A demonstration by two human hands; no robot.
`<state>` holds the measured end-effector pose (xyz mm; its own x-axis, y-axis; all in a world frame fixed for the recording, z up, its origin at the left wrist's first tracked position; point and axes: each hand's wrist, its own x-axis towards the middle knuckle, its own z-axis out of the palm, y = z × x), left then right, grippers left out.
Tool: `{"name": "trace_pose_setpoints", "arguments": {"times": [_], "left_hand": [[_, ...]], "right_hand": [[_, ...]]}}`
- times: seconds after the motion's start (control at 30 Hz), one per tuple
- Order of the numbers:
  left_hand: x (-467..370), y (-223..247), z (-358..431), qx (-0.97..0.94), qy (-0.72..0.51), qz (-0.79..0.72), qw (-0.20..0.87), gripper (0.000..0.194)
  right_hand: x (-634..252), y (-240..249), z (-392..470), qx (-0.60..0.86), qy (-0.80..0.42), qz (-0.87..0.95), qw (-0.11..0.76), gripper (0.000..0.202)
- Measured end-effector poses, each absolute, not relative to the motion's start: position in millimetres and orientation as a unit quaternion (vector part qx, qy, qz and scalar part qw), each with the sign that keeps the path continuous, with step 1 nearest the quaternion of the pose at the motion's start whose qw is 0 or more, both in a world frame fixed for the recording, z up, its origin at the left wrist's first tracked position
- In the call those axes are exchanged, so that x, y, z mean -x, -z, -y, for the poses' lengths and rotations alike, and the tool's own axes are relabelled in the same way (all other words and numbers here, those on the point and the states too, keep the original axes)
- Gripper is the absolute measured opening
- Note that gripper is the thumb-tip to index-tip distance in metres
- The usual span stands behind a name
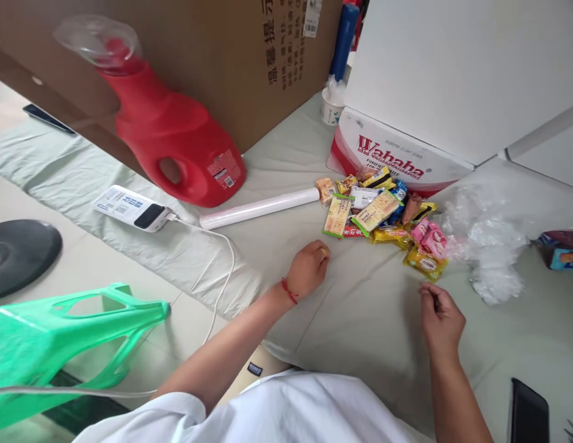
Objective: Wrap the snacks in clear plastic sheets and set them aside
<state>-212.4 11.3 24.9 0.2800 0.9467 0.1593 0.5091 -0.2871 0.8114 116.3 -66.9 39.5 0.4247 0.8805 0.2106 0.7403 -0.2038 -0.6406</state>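
My left hand (308, 269), with a red string bracelet (288, 291) at its wrist, is closed with curled fingers above the pale green cloth (351, 332). Nothing shows in it. Just beyond it are a pile of wrapped snacks: two green-edged biscuit packs (376, 213) on top, yellow packets (391, 235), and a pink wrapped sweet (429, 238). My right hand (442, 317) is loosely closed, thumb against the bent fingers, with nothing visible in it. It is nearest a yellow-wrapped cake (424, 263) at the near edge of the pile, apart from it.
Behind the snacks stands a Wahaha carton (397, 154). Crumpled clear plastic bags (493, 246) lie right of them. Leftward are a white roll (263, 208), a red jug (180, 138) and a white power bank (132, 208) with a cable. A black phone (528, 412) lies lower right; a green stool (60, 344) stands lower left.
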Motion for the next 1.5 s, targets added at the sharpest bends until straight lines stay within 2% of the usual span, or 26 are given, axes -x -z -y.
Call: {"name": "trace_pose_setpoints", "arguments": {"times": [0.17,0.23,0.3,0.37,0.5,0.6,0.67,0.73,0.8,0.87,1.0,1.07,1.1,1.2,1.3,1.37,1.43,1.5], "left_hand": [[180,-9,-24,-0.745,-0.307,-0.470,0.359,0.026],[173,-3,-24,-0.755,-0.295,-0.467,0.353,0.024],[172,0,-24,-0.762,-0.296,-0.459,0.348,0.023],[175,1,-25,-0.761,-0.305,-0.447,0.358,0.025],[179,1,-27,-0.750,-0.317,-0.442,0.376,0.026],[178,0,-26,-0.753,-0.316,-0.444,0.368,0.026],[177,0,-26,-0.754,-0.315,-0.445,0.367,0.025],[178,0,-26,-0.751,-0.316,-0.446,0.370,0.025],[178,-1,-26,-0.748,-0.319,-0.449,0.372,0.025],[179,-1,-26,-0.748,-0.318,-0.451,0.369,0.025],[176,0,-25,-0.754,-0.310,-0.450,0.365,0.024],[175,0,-24,-0.749,-0.316,-0.451,0.368,0.022],[175,0,-25,-0.745,-0.322,-0.452,0.370,0.022],[176,-2,-25,-0.732,-0.344,-0.460,0.367,0.022],[175,-7,-17,-0.685,-0.390,-0.489,0.374,0.020],[169,-12,-2,-0.622,-0.418,-0.502,0.431,0.016],[156,-20,20,-0.547,-0.412,-0.485,0.544,0.020],[136,-28,42,-0.477,-0.379,-0.434,0.663,0.041]], "right_hand": [[-162,-72,26,0.789,0.064,0.456,0.407,0.036],[-193,-83,11,0.800,0.085,0.397,0.442,0.034],[-216,-88,0,0.809,0.091,0.380,0.440,0.031],[-223,-87,-9,0.809,0.089,0.421,0.399,0.033],[-206,-76,-27,0.799,0.080,0.537,0.258,0.057],[-201,-70,-35,0.808,0.075,0.545,0.211,0.035],[-205,-69,-30,0.810,0.081,0.515,0.269,0.028],[-209,-69,-15,0.807,0.074,0.453,0.371,0.032],[-209,-69,4,0.798,0.063,0.419,0.428,0.035],[-205,-70,18,0.787,0.084,0.471,0.389,0.039],[-205,-75,4,0.739,0.115,0.634,0.195,0.050],[-215,-80,-16,0.732,0.083,0.662,0.139,0.040],[-221,-83,-26,0.736,0.070,0.659,0.142,0.032],[-232,-90,-39,0.753,0.083,0.609,0.235,0.021],[-214,-87,-17,0.759,0.089,0.483,0.428,0.025],[-181,-75,15,0.732,-0.009,0.354,0.582,0.029],[-138,-59,53,0.693,-0.153,0.310,0.633,0.034],[-94,-44,87,0.692,-0.217,0.307,0.617,0.037]]}}
